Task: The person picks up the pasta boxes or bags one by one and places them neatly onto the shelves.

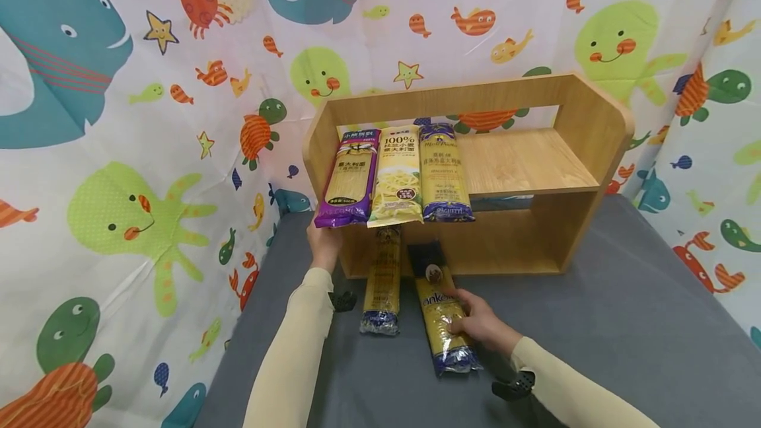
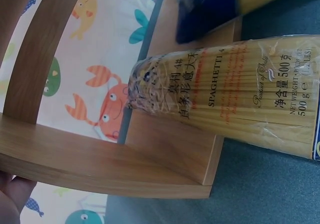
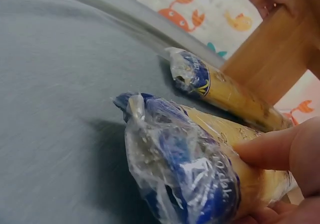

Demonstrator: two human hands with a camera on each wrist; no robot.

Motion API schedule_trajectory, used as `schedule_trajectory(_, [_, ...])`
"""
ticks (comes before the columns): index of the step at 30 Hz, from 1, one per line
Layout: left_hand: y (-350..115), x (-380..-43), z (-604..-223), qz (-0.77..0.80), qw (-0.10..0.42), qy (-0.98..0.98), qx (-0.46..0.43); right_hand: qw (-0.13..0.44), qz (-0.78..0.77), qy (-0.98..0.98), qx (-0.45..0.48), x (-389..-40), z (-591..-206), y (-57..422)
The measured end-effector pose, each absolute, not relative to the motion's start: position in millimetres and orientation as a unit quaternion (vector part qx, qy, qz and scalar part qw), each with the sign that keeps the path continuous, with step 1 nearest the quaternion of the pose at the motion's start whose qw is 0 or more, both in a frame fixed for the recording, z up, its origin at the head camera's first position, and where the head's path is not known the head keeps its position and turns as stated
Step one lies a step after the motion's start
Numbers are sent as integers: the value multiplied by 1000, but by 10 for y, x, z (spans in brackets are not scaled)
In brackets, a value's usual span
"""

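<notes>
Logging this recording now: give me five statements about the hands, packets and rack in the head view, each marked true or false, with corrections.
1. The right hand grips a spaghetti packet. True.
2. The left hand grips a packet too. False: the left hand holds the side of the rack.
3. The upper shelf bears four packets. False: it bears three.
4. The purple packet is the leftmost on the upper shelf. True.
5. The second packet below the upper shelf lies right of the gripped one. False: it lies left of it.
</notes>
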State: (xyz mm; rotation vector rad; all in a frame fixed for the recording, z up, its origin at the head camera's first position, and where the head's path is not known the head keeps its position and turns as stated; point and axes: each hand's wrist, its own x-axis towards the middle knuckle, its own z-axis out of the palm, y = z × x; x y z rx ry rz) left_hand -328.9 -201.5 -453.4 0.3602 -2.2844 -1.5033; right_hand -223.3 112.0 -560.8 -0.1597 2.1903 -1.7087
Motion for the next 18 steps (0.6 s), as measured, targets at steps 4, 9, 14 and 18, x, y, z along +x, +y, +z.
schedule_trajectory(4, [-2009,-3277,-4548,-525,196,-819,125,201,-629,745,-94,-2042,-5632,1472])
schedule_trajectory(9, [-2020,-3295,-4521,-518,196,-823,128,220,-634,733,-109,-1871,-5643,1898])
schedule_trajectory(14, [-2035,-3301,-4493,-508,201,-828,123,203,-612,758,-98,-1744,-5635,2230])
schedule_trajectory(18, [-2039,-3299,-4487,-472,235,-842,112,200,-605,767,-72,-1662,-5602,2427])
